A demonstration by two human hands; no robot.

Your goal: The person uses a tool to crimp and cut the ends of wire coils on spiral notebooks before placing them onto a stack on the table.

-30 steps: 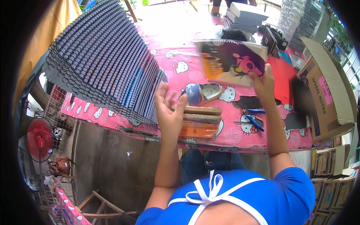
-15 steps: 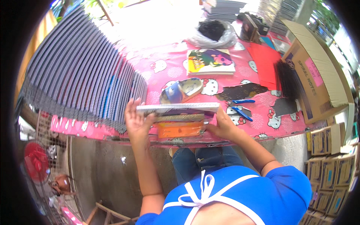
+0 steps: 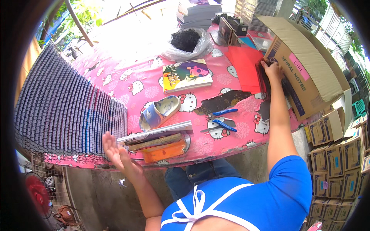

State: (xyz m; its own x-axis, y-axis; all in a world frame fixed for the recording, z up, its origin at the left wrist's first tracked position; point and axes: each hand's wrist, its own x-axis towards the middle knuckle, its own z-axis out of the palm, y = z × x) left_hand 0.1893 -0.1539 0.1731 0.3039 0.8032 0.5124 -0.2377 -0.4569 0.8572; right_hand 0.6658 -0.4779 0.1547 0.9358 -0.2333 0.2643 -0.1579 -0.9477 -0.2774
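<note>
A notebook or pad of white-edged sheets (image 3: 158, 132) stands on edge near the table's front, beside a brown block (image 3: 156, 142) and an orange block (image 3: 165, 151). My left hand (image 3: 122, 157) is at its left end, fingers stretched out and apart; whether it touches the sheets I cannot tell. Over at the right, my right hand (image 3: 273, 72) has its fingers closed on a bunch of black spiral binding coils (image 3: 264, 82) next to the cardboard box (image 3: 304, 69). Two blue-handled pliers or cutters (image 3: 224, 124) lie on the tablecloth between my arms.
A tall stack of spiral-bound notebooks (image 3: 69, 111) fills the left side. A blue-and-white slide sandal (image 3: 160, 111), a colourful-covered book (image 3: 187, 75), a plastic bag of black coils (image 3: 187, 40) and red sheets (image 3: 246, 67) lie on the pink tablecloth (image 3: 135, 104). Boxes (image 3: 331, 165) are piled at right.
My right hand has left the sheets and reached right to the black coils. My left hand has opened beside the sheets' left end. The view has shifted to the right.
</note>
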